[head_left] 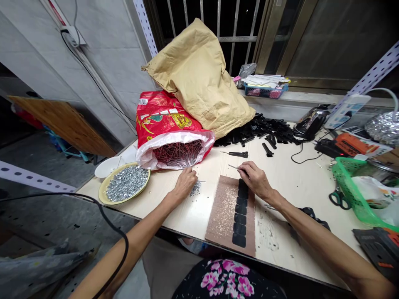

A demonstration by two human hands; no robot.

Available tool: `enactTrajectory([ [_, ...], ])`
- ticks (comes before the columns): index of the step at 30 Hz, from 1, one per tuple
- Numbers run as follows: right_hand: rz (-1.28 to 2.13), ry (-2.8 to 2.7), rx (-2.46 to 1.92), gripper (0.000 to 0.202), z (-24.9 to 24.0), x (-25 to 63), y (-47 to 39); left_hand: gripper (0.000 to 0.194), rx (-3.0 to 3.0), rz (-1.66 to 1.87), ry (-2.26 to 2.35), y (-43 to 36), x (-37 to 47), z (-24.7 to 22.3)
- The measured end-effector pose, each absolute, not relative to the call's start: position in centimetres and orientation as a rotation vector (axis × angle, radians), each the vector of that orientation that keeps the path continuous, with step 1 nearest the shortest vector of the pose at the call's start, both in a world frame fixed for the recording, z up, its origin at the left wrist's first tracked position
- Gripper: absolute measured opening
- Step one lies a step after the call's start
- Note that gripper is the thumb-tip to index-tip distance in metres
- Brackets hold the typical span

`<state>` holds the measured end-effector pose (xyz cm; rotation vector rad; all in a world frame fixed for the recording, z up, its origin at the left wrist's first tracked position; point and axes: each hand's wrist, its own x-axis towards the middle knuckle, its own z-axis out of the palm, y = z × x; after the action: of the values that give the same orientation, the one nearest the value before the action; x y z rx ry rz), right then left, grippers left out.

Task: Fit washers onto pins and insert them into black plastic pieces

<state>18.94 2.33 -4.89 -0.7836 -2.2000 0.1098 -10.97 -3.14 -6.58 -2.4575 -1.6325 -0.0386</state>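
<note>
My left hand [186, 182] is closed in a pinch on the table, below the mouth of the red bag. A thin dark sliver shows by its fingertips, but what they hold is too small to make out. Small silver metal pieces [195, 189] lie scattered just beside it. Pinched in my right hand [254, 177] is a thin metal rod [232, 166], pointing left. That hand hovers over the top of a brown board [215, 224], which bears a column of black rounded-square pads [240, 219] and many pale tiny bits [227, 203].
A yellow bowl [102, 189] of silver pieces stands left. The red bag [165, 112] holds reddish thin rods, with a paper sack [199, 74] behind. Black parts [264, 128] are heaped at the back. Scissors [339, 199], a green basket [346, 166] and a power tool [308, 214] lie right.
</note>
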Motion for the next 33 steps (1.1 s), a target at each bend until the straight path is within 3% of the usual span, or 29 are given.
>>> enactTrajectory([
  [12,0.064,-2.168,-0.800,0.012,-4.9,20.7,1.3,0.013,-2.443,0.064,-1.621,-2.0,-11.6,-5.1],
  [21,0.099,-2.144,-0.853,0.014,-5.5,21.1,0.4,0.026,-2.164,-0.068,-1.873,0.3,-16.2,-2.2],
  [33,0.114,-2.135,-0.837,0.018,-4.2,18.9,-0.7,0.027,-2.350,-0.165,-1.934,-5.2,-18.5,-7.5],
])
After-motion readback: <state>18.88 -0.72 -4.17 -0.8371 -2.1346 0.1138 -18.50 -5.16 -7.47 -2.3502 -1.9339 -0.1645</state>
